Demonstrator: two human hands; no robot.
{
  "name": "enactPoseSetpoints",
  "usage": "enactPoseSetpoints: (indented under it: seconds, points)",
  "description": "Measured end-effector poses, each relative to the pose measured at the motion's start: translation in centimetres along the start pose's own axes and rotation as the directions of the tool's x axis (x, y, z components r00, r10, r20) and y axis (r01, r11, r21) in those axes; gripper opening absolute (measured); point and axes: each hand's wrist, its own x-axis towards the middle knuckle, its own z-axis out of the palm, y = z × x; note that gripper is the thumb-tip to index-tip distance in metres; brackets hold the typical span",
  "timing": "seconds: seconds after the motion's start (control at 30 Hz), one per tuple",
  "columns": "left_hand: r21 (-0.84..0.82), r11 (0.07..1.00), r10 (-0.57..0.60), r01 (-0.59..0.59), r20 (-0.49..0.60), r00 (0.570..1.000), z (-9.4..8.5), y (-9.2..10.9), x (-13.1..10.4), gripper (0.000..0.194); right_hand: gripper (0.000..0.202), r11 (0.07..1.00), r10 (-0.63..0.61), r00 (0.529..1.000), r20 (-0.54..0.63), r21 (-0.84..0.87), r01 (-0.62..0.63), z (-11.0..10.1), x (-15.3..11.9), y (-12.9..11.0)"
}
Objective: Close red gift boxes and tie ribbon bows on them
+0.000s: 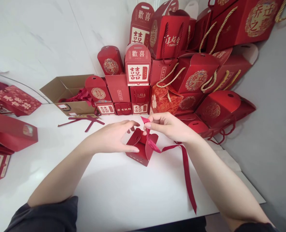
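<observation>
A small red gift box (139, 156) stands on the white table in front of me, its curved top flaps spread apart. My right hand (164, 126) pinches the end of a dark red ribbon (186, 174) above the box. From those fingers the ribbon passes by the box's right flap and trails across the table toward the front edge. At the box's left side is my left hand (116, 137), thumb and fingers spread, with nothing held in it. Its thumb lies over the box's front left part; whether it touches the cardboard I cannot tell.
Stacked red gift boxes (138, 69) line the wall at the back and right. A brown cardboard box (71, 109) holds red ribbons, with cut ribbon pieces (89, 121) lying before it. More red boxes (14, 132) stand at the left. The table's front edge (205, 216) is near me.
</observation>
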Motion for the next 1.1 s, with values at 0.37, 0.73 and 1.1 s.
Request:
enactPoseSetpoints:
  seconds: [0.37, 0.73, 1.1]
  points:
    - [-0.343, 0.921, -0.114, 0.183, 0.213, 0.970, -1.3, -0.7, 0.0, 0.019, 0.037, 0.941, 0.156, 0.988, -0.021, -0.301, -0.155, 2.4, 0.8, 1.3]
    - [-0.357, 0.912, -0.130, 0.201, 0.213, 0.968, -1.2, -0.6, -0.2, 0.030, 0.035, 0.932, 0.092, 0.994, -0.061, -0.345, -0.108, 3.5, 1.2, 2.4]
    - [-0.171, 0.941, -0.306, 0.292, -0.059, 0.950, -4.3, -3.5, -1.6, 0.021, 0.027, 0.867, 0.090, 0.993, -0.076, -0.484, -0.116, 0.6, -0.4, -0.5]
